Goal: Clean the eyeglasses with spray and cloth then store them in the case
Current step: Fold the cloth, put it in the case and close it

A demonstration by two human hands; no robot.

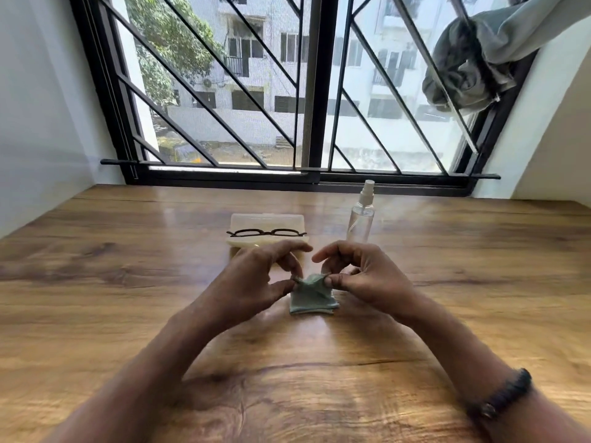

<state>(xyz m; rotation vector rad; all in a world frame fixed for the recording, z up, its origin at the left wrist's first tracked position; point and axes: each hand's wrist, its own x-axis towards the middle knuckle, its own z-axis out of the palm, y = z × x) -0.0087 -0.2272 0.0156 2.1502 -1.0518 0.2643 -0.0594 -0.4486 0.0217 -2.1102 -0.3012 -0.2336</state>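
A small grey-green cloth (311, 298) hangs just above the wooden table (128, 266). My left hand (256, 279) pinches its upper left corner and my right hand (364, 276) pinches its upper right corner. Behind my hands lies a pale translucent case (267, 220), open, with the dark-framed eyeglasses (266, 232) resting across it. A clear spray bottle (361, 215) with a white nozzle stands upright to the right of the case.
A barred window (313, 91) runs along the table's far edge. A grey cloth bundle (470, 65) hangs on the bars at upper right. White walls close in on both sides.
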